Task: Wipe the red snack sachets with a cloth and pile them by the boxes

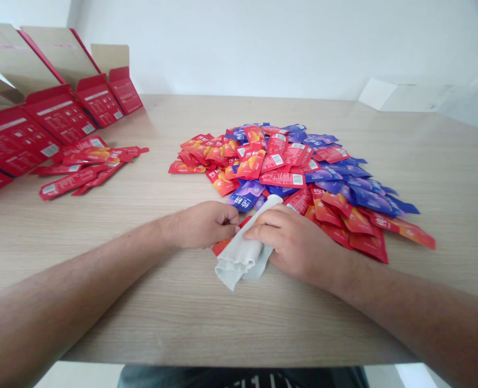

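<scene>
My left hand (204,223) rests on the wooden table (141,302) with its fingers curled, pinching the edge of a red packet (222,246) that lies partly under a grey cloth (242,253). My right hand (293,240) presses down on that folded cloth, fingers closed over its top. Just beyond both hands spreads a big heap of red and blue sachets (299,172).
At the left lies a smaller pile of red sachets (87,164), beside a row of open red cartons (56,116) with raised flaps. A flat white box (404,97) sits at the far right against the white wall.
</scene>
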Demonstrator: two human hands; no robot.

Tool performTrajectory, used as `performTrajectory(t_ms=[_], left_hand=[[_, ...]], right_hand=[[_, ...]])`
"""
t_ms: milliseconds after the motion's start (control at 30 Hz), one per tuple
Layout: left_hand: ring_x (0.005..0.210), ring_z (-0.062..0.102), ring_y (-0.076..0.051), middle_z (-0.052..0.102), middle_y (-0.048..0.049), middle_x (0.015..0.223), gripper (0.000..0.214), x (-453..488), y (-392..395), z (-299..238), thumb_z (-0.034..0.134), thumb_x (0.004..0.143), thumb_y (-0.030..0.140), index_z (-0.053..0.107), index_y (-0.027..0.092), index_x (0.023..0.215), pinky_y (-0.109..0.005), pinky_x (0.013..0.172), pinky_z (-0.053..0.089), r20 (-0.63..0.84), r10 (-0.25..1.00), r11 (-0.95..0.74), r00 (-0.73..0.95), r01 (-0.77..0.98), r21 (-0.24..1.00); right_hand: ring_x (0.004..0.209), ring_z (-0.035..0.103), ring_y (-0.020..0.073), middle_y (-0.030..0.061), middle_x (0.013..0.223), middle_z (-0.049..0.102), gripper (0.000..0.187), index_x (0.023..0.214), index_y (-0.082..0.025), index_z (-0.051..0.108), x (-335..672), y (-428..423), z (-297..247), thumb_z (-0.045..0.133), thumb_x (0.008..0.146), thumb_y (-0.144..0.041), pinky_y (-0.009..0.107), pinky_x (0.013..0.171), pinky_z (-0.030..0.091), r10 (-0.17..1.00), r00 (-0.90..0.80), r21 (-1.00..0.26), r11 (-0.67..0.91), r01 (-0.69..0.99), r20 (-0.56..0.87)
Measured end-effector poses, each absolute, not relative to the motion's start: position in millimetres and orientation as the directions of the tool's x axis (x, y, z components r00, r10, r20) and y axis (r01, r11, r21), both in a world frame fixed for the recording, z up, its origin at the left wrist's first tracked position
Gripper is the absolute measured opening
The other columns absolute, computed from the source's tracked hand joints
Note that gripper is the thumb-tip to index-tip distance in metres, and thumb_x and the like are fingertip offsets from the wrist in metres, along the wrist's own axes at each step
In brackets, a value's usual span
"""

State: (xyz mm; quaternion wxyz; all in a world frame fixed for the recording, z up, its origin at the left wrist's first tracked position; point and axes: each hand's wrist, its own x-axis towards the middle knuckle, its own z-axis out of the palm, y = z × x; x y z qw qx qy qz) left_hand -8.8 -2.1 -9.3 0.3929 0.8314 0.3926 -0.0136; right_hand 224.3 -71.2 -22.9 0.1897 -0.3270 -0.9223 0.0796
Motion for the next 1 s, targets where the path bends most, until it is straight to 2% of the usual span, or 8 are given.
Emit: performTrajectory(t_ms=[200,367,533,700,867,1000], left_hand=[[0.052,0.048,-0.011,0.052,0.0073,0.057,0.019,-8.9,-1.4,-8.2,0.053,0.091,0.037,0.058,0.023,0.079,-0.021,0.047,0.032,-0.292,0.648,-0.419,0.704,0.649,0.635],[0.054,0.051,-0.011,0.054,0.0073,0.060,0.012,-9.9,-1.0,-11.0,0.050,0.089,0.031,0.057,0.023,0.082,-0.021,0.047,0.034,-0.341,0.632,-0.374,0.696,0.659,0.653],[0.054,0.047,-0.010,0.053,0.0072,0.058,0.019,-8.9,-0.6,-10.5,0.053,0.090,0.037,0.058,0.022,0.079,-0.021,0.048,0.030,-0.291,0.646,-0.429,0.706,0.651,0.627],[0.055,0.050,-0.011,0.055,0.0068,0.060,0.013,-8.6,-1.1,-9.7,0.051,0.087,0.030,0.058,0.022,0.080,-0.021,0.049,0.033,-0.313,0.644,-0.405,0.698,0.658,0.635],[0.052,0.047,-0.010,0.052,0.0077,0.057,0.018,-8.2,-0.6,-9.8,0.053,0.090,0.036,0.058,0.022,0.078,-0.020,0.047,0.032,-0.286,0.650,-0.418,0.704,0.646,0.638],[0.049,0.050,-0.010,0.054,0.0078,0.056,0.013,-8.6,-1.4,-10.2,0.051,0.089,0.032,0.057,0.023,0.081,-0.020,0.045,0.032,-0.346,0.646,-0.355,0.680,0.669,0.653]], right_hand=[[0.105,0.057,0.0269,0.0091,0.110,0.068,0.021,0.112,-0.016,0.072,224.8,-72.0,-23.1,0.066,0.092,-0.013,0.043,0.097,0.049,0.552,-0.779,-0.248,0.833,0.495,0.298],[0.105,0.057,0.0270,0.0083,0.110,0.068,0.033,0.117,-0.016,0.072,225.1,-70.7,-23.2,0.066,0.086,-0.004,0.042,0.096,0.049,0.628,-0.714,-0.265,0.778,0.570,0.308],[0.106,0.057,0.0268,0.0089,0.110,0.068,0.023,0.114,-0.016,0.072,223.8,-71.4,-23.6,0.068,0.091,-0.012,0.042,0.097,0.048,0.545,-0.780,-0.253,0.837,0.484,0.310],[0.104,0.058,0.0263,0.0086,0.111,0.069,0.032,0.117,-0.016,0.072,224.5,-69.5,-22.8,0.069,0.087,-0.006,0.042,0.095,0.049,0.624,-0.718,-0.272,0.781,0.562,0.308],[0.105,0.057,0.0267,0.0085,0.109,0.068,0.024,0.114,-0.016,0.073,224.7,-70.5,-23.9,0.069,0.090,-0.012,0.042,0.097,0.048,0.552,-0.777,-0.246,0.833,0.495,0.304],[0.105,0.058,0.0265,0.0078,0.111,0.069,0.033,0.117,-0.016,0.072,225.1,-70.2,-24.4,0.069,0.087,-0.006,0.042,0.096,0.048,0.613,-0.724,-0.273,0.790,0.550,0.316]])
